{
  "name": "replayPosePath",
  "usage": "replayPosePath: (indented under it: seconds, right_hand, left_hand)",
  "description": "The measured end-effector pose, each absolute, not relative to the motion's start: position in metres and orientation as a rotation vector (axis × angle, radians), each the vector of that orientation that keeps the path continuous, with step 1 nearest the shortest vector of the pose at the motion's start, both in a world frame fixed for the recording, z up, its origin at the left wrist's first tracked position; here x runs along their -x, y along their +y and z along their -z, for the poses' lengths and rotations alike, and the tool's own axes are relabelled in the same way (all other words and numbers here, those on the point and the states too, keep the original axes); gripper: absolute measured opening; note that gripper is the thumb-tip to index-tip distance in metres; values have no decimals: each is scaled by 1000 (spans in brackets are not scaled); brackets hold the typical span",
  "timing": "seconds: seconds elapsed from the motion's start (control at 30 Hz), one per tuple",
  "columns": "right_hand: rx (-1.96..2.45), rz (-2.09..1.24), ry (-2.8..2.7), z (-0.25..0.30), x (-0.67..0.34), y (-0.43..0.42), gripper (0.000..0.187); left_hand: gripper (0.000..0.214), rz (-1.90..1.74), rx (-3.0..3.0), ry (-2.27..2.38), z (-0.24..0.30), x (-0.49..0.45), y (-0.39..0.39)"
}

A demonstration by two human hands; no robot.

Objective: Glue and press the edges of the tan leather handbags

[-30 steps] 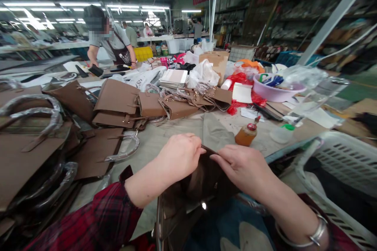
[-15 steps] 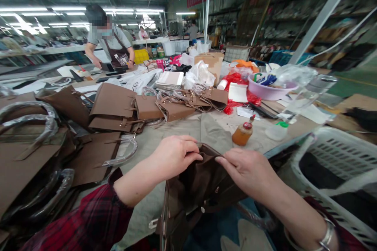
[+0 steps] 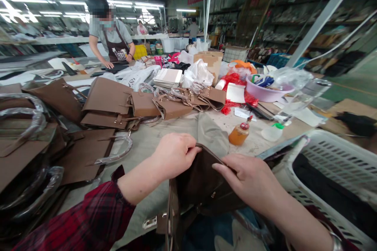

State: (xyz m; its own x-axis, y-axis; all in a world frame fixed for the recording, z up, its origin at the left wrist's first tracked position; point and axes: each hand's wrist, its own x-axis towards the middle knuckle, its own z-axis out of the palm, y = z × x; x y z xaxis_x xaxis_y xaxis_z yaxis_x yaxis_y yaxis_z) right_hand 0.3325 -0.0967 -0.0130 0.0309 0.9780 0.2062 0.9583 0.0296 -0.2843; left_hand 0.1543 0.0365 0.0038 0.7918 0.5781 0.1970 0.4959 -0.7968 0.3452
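A brown handbag (image 3: 203, 180) stands open low in front of me, its dark lining showing. My left hand (image 3: 176, 155) pinches the bag's top edge at the far side, thumb against the fingers. A little to the right, my right hand (image 3: 244, 172) grips the same edge, with its thumb on the inner side. The stretch of rim between the two hands looks fairly straight. A metal clasp piece (image 3: 150, 222) sticks out at the bag's left side. The bag's lower part is partly hidden by my right arm and the frame edge.
Several brown handbags (image 3: 107, 96) with plastic-wrapped handles lie on the left. Beyond my hands stand an orange glue bottle (image 3: 238, 135) and a green-capped bottle (image 3: 272, 132). A white plastic basket (image 3: 332, 153) is at right. Across the table a co-worker (image 3: 113, 43) leans over the work surface.
The lining bunched between my hands has been smoothed, and the rim there is straighter. My right hand has shifted slightly down along the edge. The view has moved a little.
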Motion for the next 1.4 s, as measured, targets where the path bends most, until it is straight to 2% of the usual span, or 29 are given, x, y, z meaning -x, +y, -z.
replayPosePath:
  seconds: [0.07,0.17,0.23,0.4,0.57,0.67,0.77,0.83,0.93,1.0,1.2,1.4]
  right_hand:
    - [1988,-199,-1961,8,-332,-94,33]
    - [1998,-307,-1992,0,-330,-85,39]
    - [2030,-269,-2031,-2,-327,-78,42]
    - [2075,-79,-2069,6,-323,-73,35]
    - [2075,-156,-2034,6,-322,-75,37]
    - [2050,-215,-2022,-1,-322,-68,32]
    - [2051,-157,-2045,-3,-321,-60,25]
    - [2101,-105,-2039,-2,-321,-57,27]
    - [2136,-84,-2018,-1,-321,-58,28]
    - [2118,-76,-2032,-2,-321,-62,28]
    - [2115,-55,-2061,-5,-327,-67,26]
    - [2143,-54,-1990,0,-327,-64,29]
  left_hand:
    - [18,-417,-2709,857,-4,-155,36]
    - [21,-402,-2736,905,-4,-156,34]
    - [22,-401,-2763,933,-5,-157,33]
    - [22,-364,-2779,946,-6,-156,32]
    - [23,-404,-2790,917,-5,-159,32]
    - [23,-429,-2757,897,-4,-159,33]
    - [20,-497,-2683,794,-2,-154,34]
    - [13,-557,-2611,751,-1,-145,32]
    - [48,-455,-2585,840,-1,-127,30]
    - [53,-295,-2614,871,-3,-118,32]
    - [49,-129,-2813,792,-10,-121,44]
    - [19,-538,-2886,784,-7,-133,33]
